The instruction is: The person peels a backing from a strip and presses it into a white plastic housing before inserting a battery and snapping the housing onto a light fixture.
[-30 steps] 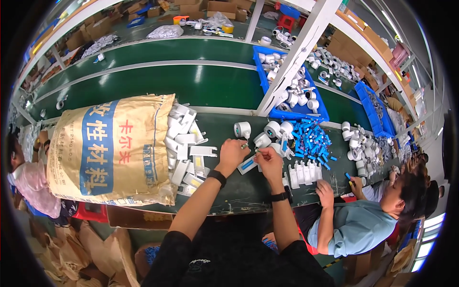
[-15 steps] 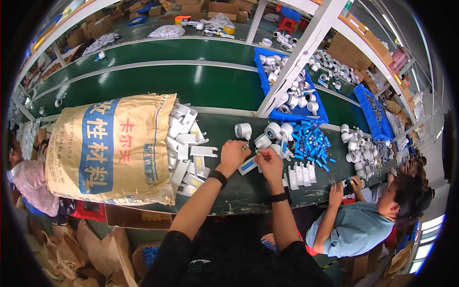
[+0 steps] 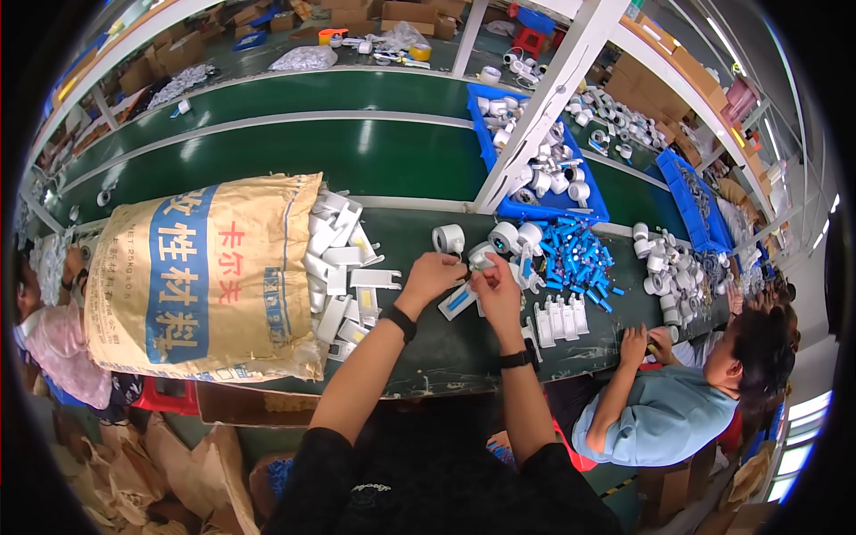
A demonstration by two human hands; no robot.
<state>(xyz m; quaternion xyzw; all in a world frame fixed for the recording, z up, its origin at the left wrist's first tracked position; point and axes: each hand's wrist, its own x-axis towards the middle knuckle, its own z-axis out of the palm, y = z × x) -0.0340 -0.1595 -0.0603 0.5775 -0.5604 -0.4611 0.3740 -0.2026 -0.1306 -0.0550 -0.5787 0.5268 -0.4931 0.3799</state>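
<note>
My left hand (image 3: 435,278) has its fingers bent together at the tips, just below a white round-headed fitting (image 3: 448,238). Close on its right, my right hand (image 3: 497,291) is pinched, fingertips near a second white fitting (image 3: 481,256). What either hand grips is too small and hidden to name. Under and between the hands lies an open white plastic housing (image 3: 458,301) with a blue cylinder in it. Two more round fittings (image 3: 505,237) stand just beyond the right hand. A heap of blue cylinders (image 3: 578,263) lies to the right.
A large tan sack (image 3: 250,267) lies at the left, white plastic housings (image 3: 343,281) spilling from it. Upright white pieces (image 3: 560,319) form a row on the right. A blue crate (image 3: 593,201) of fittings stands behind a white post (image 3: 535,116). A co-worker (image 3: 655,410) sits at right.
Both hands stay close together over the housing, with slight finger movement. The whole view has shifted a little. At the right, the co-worker's hands have moved.
</note>
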